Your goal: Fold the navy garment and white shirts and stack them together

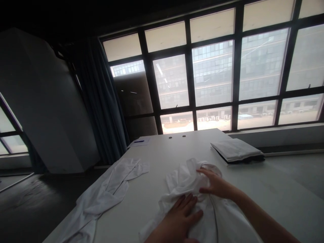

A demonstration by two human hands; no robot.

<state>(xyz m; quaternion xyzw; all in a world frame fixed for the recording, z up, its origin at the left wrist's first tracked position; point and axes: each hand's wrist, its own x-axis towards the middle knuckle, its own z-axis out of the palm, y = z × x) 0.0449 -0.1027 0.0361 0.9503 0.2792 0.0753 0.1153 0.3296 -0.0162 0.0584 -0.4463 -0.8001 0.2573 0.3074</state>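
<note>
a broad gridded window point(167, 82) fills the far wall from centre to right, its panes divided by a dark frame point(235, 77). pale daylight comes through, and a many-storeyed building point(263, 60) stands outside. at the window's left end some panes point(134, 92) look dark, and beside them hangs a long blue curtain point(101, 91). further left stands a thick grey pillar point(45, 101), with a smaller window point(8, 123) beyond it. the ceiling point(50, 13) is nearly black. a white table point(121, 219) runs from near to far, two round cable holes point(184, 136) at its far end. the floor point(30, 195) on the left is dark grey, with a dull sheen.
</note>
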